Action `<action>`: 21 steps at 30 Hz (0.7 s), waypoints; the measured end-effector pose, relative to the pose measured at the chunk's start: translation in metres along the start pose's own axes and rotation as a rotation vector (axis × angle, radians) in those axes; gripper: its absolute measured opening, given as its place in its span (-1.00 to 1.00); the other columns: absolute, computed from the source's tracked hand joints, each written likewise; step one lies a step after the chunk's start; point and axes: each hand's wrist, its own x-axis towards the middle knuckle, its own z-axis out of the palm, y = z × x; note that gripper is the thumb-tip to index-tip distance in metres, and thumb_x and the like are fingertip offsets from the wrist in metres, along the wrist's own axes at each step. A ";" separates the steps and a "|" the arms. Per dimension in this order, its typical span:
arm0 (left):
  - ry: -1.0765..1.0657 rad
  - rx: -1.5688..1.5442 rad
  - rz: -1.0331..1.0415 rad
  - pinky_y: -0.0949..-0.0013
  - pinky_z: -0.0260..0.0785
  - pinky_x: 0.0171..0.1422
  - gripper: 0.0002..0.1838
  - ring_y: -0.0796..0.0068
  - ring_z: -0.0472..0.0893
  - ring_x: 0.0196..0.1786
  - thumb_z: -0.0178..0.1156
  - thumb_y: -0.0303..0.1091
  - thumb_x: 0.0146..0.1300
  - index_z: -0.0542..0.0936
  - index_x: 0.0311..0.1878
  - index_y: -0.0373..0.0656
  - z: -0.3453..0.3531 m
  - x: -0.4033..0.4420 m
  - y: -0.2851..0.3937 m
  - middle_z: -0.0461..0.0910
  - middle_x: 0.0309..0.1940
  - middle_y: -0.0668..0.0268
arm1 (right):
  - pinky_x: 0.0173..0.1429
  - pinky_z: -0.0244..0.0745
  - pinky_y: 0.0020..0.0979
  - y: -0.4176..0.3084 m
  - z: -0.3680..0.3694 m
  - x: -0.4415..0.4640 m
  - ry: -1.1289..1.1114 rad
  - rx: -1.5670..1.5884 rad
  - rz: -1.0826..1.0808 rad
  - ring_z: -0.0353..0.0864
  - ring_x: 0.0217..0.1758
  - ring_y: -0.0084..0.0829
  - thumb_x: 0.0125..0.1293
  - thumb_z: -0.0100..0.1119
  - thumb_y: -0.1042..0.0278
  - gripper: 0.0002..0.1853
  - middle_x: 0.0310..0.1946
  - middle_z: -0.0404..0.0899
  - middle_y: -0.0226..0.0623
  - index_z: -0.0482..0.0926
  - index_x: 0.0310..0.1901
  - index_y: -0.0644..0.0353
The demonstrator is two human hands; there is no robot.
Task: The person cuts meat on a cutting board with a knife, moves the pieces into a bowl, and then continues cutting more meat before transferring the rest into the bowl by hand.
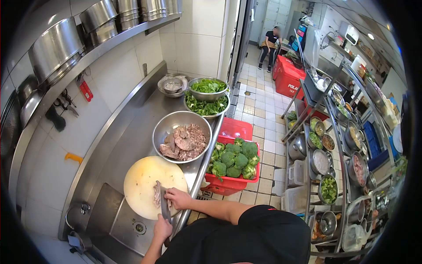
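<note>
A round, pale cutting board (140,179) lies across the edge of the sink. On its right part, my left hand is closed round the handle of a broad cleaver (165,204), whose blade points away from me. My right hand (178,199) has its fingers bent down on the board at the blade's right side, over meat that they mostly hide. Sliced meat (157,196) lies along the blade's left side. Just beyond the board is a steel bowl (160,124) of chopped and whole meat. My left hand (163,229) is near the board's front edge.
Bowls of leafy greens (208,86) stand at the counter's far end. A red crate of broccoli (233,159) is right of the counter. The sink basin (118,220) lies at left, a shelf of pots (57,50) above. Racks with bowls fill the right; a person (270,46) sits far back.
</note>
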 end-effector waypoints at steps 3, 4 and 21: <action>0.045 -0.035 0.037 -0.25 0.49 0.14 -0.63 -0.40 0.68 0.00 0.09 -0.31 0.46 0.31 0.19 -0.33 0.008 0.026 0.004 0.67 -0.13 -0.37 | 0.29 0.54 -0.16 0.001 0.008 0.000 0.084 0.016 0.016 0.55 0.23 0.00 0.11 0.21 0.57 -0.63 0.15 0.51 -0.09 0.60 0.00 0.12; 0.034 -0.032 0.026 -0.23 0.50 0.14 -0.63 -0.38 0.68 0.01 0.09 -0.31 0.46 0.32 0.19 -0.33 0.004 0.026 0.009 0.67 -0.12 -0.36 | 0.31 0.53 -0.16 0.000 0.004 0.001 0.061 0.021 0.035 0.55 0.24 0.01 0.11 0.20 0.58 -0.63 0.15 0.50 -0.06 0.60 0.00 0.12; 0.001 0.053 0.039 -0.14 0.57 0.13 -0.62 -0.30 0.73 -0.04 0.10 -0.32 0.44 0.35 0.14 -0.42 -0.010 0.022 0.012 0.69 -0.17 -0.35 | 0.31 0.53 -0.13 0.000 -0.001 0.001 0.029 0.018 0.055 0.53 0.27 0.03 0.10 0.19 0.59 -0.62 0.19 0.49 -0.06 0.60 0.00 0.09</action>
